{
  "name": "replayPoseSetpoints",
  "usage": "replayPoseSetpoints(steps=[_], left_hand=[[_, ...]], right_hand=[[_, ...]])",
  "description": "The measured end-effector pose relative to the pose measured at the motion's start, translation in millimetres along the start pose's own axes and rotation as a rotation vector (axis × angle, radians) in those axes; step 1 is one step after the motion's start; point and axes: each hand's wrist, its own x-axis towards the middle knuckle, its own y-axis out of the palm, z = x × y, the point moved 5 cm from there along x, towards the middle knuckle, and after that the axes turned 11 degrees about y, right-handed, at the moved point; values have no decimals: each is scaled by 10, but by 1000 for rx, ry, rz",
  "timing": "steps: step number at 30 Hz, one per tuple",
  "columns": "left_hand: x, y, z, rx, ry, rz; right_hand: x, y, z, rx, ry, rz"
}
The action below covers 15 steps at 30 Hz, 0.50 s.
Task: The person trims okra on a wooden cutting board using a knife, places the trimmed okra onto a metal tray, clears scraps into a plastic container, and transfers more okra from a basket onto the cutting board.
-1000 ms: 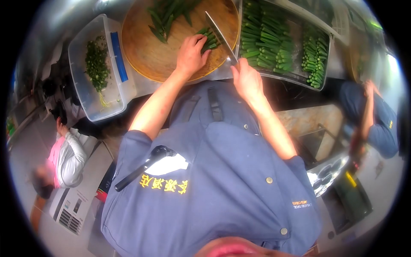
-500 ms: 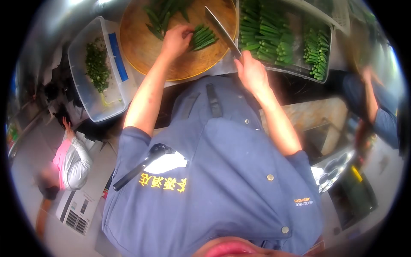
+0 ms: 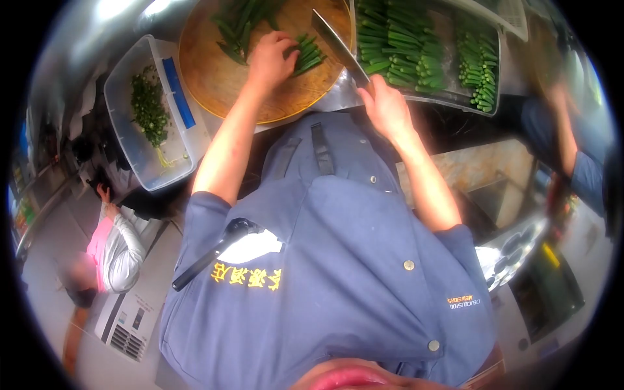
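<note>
In the head view my right hand (image 3: 388, 110) is closed round the handle of a cleaver (image 3: 339, 47). Its blade points up and left over the right side of a round wooden chopping board (image 3: 286, 104). My left hand (image 3: 270, 60) rests on the board, its curled fingers against the left end of a small bundle of okra (image 3: 309, 54); the fingertips are partly hidden. Beyond that hand lies a looser pile of okra pods (image 3: 244, 26). The blade is apart from the bundle.
Right of the board, a tray (image 3: 448, 104) holds rows of okra. A clear plastic bin (image 3: 140, 166) with chopped greens (image 3: 151, 107) stands at left. One co-worker (image 3: 117, 250) is at lower left; another person's arm (image 3: 565, 130) shows at right.
My left hand's fingers have lifted and loosened slightly at the okra bundle. The cleaver stays in nearly the same place. The whole view has shifted a little.
</note>
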Motion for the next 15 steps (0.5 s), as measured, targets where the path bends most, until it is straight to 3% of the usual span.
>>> replayPoseSetpoints(steps=[1,4,15], left_hand=[[-13,-70,-154,90,158,-61],[-160,-61,-519,239,250,70],[-259,226,-441,249,137,-146]], right_hand=[[2,12,-13,6,-4,-7],[8,6,-11,9,3,-7],[-4,-104,-82,-7,-13,-17]])
